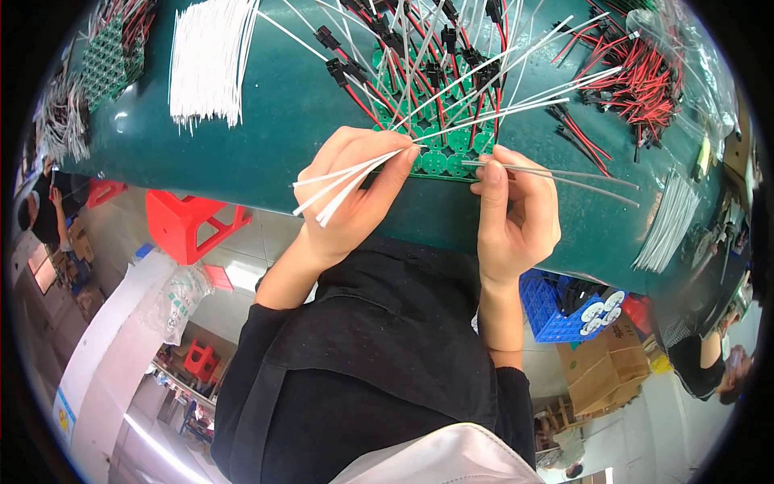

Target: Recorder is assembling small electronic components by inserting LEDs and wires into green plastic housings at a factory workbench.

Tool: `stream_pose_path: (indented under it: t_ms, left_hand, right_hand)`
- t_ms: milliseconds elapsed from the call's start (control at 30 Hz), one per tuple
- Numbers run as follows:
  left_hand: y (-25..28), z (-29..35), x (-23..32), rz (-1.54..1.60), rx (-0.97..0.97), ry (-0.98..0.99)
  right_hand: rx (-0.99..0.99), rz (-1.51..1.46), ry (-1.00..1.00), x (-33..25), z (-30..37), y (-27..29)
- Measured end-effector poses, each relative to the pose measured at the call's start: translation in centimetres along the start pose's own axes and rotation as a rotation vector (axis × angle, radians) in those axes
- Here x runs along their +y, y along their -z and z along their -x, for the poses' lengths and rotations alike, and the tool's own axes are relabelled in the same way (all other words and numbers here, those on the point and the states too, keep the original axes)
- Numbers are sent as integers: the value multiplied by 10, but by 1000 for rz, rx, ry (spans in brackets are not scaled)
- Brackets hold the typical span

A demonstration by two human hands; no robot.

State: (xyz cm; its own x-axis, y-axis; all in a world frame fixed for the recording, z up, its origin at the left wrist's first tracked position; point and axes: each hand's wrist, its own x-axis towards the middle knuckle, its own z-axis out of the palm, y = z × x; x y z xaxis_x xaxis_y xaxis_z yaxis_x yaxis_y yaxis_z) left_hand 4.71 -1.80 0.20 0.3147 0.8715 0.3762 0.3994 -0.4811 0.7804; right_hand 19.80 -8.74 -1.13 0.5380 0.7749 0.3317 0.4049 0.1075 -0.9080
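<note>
Left hand (pixel 348 211) pinches white wires (pixel 330 211), right hand (pixel 520 214) grey wires (pixel 580 175), over table (pixel 274 153) near edge; bare surface left of green boards (pixel 435 164).

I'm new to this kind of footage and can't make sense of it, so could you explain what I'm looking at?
There's no machine here: these are a person's bare hands. The single picture comes from a wide fisheye camera on the person's head, looking down, so straight edges bend.

The left hand pinches several thin white wires; the right hand pinches a few grey wires. Between them, on a green table, lies a panel of green circuit boards, with red-and-black leads and black connectors above it.

A bundle of white wires lies to the left, a bundle of grey wires to the right, and a pile of red-and-black leads at the upper right.
</note>
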Motion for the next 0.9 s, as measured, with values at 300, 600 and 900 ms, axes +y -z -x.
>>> stream_pose_path:
  t_ms: [300,600,900]
  left_hand:
    - [2,-6,3,-132,-30,-186]
    - [1,-5,2,-40,-43,-121]
    - [-2,-4,1,-72,-23,-139]
  right_hand:
    - [-84,118,105,2,-4,1]
    - [-93,109,12,1,-3,2]
    - [-92,107,32,2,-2,2]
